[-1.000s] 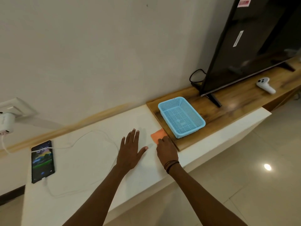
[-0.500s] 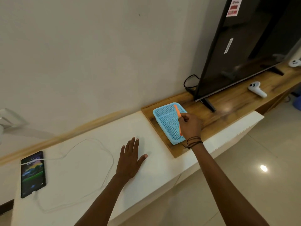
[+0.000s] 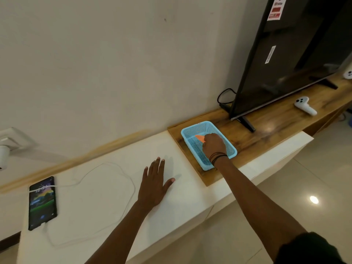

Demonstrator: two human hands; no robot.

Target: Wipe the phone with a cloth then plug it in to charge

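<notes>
A black phone (image 3: 42, 202) lies screen-up and lit at the left end of the white counter (image 3: 106, 210), with a white charging cable (image 3: 122, 191) plugged into its lower end and looping across the counter. My left hand (image 3: 155, 184) rests flat on the counter, fingers spread, holding nothing. My right hand (image 3: 213, 144) is inside the blue mesh basket (image 3: 228, 143), fingers closed on an orange cloth (image 3: 200, 138) that shows just past my knuckles.
A white charger (image 3: 3, 155) sits in a wall socket at the far left. The basket stands on a wooden shelf (image 3: 270, 128) with a large black TV (image 3: 297, 54) and two white controllers (image 3: 304, 106). Tiled floor lies below on the right.
My right hand lifted the orange cloth off the counter edge, carried it over the basket and has lowered it inside. My left hand stayed flat on the counter.
</notes>
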